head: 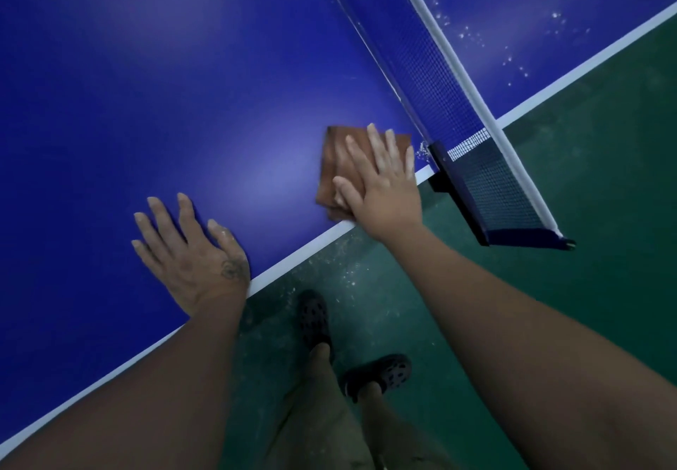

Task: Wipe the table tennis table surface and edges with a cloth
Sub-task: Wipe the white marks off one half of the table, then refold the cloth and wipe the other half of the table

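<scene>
Forearms (146, 378) enter low: left hand (194, 253) spread flat on table (146, 84); right hand's (384, 183) straight fingers press cloth (329, 161) beside net (439, 66), centre-right.

A sports hall: blue table tennis table (146, 84), net (450, 77), green floor (604, 161).

A blue table (146, 84) with a white edge line fills the frame from 7 to 1 o'clock. On it, a brown cloth (330, 161) lies flat near centre (just beside the net (421, 55)), a flat left hand (190, 249) at 8, white specks (507, 60) toward 1.
</scene>
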A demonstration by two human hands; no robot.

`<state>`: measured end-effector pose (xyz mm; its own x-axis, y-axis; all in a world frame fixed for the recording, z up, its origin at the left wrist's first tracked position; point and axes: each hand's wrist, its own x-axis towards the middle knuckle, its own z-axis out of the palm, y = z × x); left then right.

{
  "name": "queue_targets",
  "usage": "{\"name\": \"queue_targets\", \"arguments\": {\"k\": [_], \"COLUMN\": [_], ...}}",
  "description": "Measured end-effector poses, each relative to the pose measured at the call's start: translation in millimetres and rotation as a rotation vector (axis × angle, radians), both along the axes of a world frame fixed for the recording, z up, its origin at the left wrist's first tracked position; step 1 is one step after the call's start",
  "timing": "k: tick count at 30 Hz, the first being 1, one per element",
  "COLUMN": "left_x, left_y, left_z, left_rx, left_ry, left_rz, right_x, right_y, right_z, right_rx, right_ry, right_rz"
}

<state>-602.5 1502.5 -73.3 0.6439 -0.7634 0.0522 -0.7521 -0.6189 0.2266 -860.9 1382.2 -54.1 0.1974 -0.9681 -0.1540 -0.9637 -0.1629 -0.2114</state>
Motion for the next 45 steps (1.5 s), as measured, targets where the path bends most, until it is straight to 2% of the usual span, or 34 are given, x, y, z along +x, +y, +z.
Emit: {"name": "queue_targets", "arguments": {"k": [7,12,15,17,22,25,30,35,40,45], "left_x": [0,0,-2,-2,-4,-8,-33,-77,-122,-185], "left_y": [0,1,1,1,5,16,45,78,98,101], "left_z": [1,4,8,10,20,27,59,97,123,157], "left_rx": [-0.012,0.001,0.009,0.016,0.042,0.077,0.152,0.118,0.212,0.156], "left_ry": [-0.002,0.039,0.055,0.059,0.103,0.146,0.329,0.464,0.545,0.630], "left_rz": [-0.011,-0.012,-0.023,-0.029,-0.089,-0.197,-0.437,-0.620,-0.748,-0.776], "right_x": [-4,32,28,11,-50,-83,-126,-154,-178,-224], "right_y": [25,50,47,53,79,91,137,188,223,237], "right_z": [2,18,21,25,52,71,99,119,131,150], "right_rx": [0.046,-0.004,0.031,0.108,0.428,0.509,0.424,0.374,0.381,0.324], "right_ry": [-0.178,-0.748,-0.879,-0.859,-0.375,-0.245,-0.320,-0.299,-0.417,-0.600], "right_rz": [-0.466,-0.880,-1.008,-0.942,-0.482,-0.428,-0.601,-0.527,-0.518,-0.564]}}
